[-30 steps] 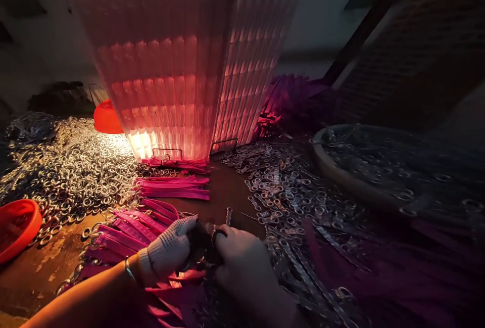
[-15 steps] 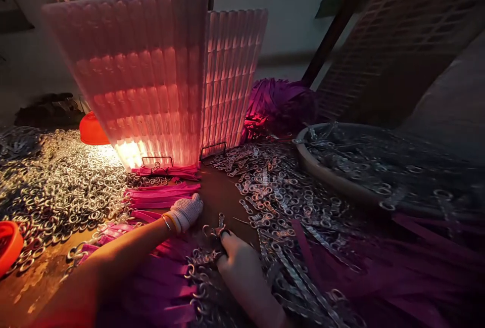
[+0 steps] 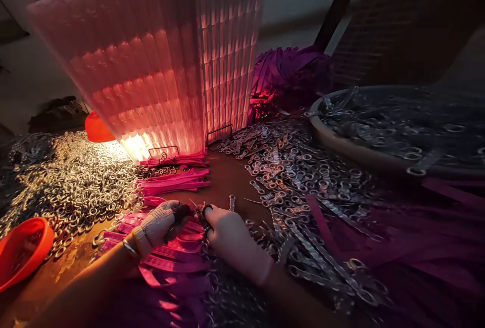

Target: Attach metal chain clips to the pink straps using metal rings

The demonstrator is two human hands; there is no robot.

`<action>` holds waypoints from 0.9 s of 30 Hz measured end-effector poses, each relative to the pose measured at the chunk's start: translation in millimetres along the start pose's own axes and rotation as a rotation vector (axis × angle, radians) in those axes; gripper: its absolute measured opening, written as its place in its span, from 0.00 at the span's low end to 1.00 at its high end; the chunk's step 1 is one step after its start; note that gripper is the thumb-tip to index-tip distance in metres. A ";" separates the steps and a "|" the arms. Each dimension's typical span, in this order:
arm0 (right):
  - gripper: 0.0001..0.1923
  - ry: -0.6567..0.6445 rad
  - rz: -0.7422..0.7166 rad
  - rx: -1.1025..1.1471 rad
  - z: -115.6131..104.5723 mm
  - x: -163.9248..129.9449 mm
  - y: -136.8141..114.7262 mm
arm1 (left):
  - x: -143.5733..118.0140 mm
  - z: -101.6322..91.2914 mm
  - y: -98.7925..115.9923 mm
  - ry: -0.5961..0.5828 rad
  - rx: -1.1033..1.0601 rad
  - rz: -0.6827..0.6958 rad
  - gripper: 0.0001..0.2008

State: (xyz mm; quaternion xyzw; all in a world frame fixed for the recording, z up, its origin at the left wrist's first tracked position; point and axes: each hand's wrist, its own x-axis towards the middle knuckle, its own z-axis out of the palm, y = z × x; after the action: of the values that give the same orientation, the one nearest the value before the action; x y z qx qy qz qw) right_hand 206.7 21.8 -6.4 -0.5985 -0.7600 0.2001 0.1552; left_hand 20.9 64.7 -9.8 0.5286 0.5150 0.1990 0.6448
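Two hands meet over a dim, cluttered surface [image 3: 231, 176]. The left hand [image 3: 157, 223], in a pale dotted glove with dark fingertips, has bent fingers; whether they grip anything cannot be told. The right hand [image 3: 237, 241] comes in from the other side, its fingers clamped on a small dark piece [image 3: 200, 215] just beside the left fingertips, too shadowed to identify. Beneath and in front of the hands, pink straps [image 3: 185, 252] lie in overlapping rows. To the left, a glowing orange lampshade [image 3: 99, 127] lights a heap of metal rings [image 3: 91, 181], with an orange bowl [image 3: 28, 254] nearer. To the right, metal clasps [image 3: 280, 166] are scattered beside a large round basin [image 3: 337, 148]. Behind, two ribbed translucent panels [image 3: 132, 75] stand upright, catching reddish light.
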 end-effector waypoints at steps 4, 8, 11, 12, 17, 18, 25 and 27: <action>0.11 -0.060 -0.039 -0.118 8.2 2.4 -14.5 | -12.4 5.2 -9.5 0.061 0.190 0.140 0.17; 0.12 -0.083 -0.031 -0.185 15.2 0.2 -16.5 | -10.4 5.4 -22.3 0.087 0.527 0.362 0.06; 0.15 -0.090 -0.007 -0.137 15.5 -0.2 -14.3 | -8.8 2.3 -32.3 0.031 0.500 0.357 0.09; 0.15 -0.104 -0.019 -0.114 14.8 0.4 -13.4 | -8.6 1.2 -34.8 0.030 0.460 0.329 0.11; 0.13 -0.235 -0.011 -0.183 11.7 6.6 -12.0 | -6.1 0.0 -44.0 0.157 0.417 0.300 0.10; 0.13 -0.241 0.002 -0.206 11.5 7.4 -12.8 | -5.2 0.5 -45.9 0.175 0.434 0.312 0.09; 0.11 -0.268 -0.120 -0.240 8.1 4.0 -24.3 | -1.0 1.6 -54.2 0.116 0.365 0.292 0.08; 0.10 -0.272 -0.115 -0.253 8.1 2.9 -28.7 | -0.8 0.1 -51.2 0.105 0.342 0.282 0.08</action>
State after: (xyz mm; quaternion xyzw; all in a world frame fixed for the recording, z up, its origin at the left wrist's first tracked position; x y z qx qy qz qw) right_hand 177.9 17.8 0.5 -0.5362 -0.8261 0.1730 -0.0142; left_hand 5.9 45.4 -54.9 0.6858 0.4953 0.2241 0.4839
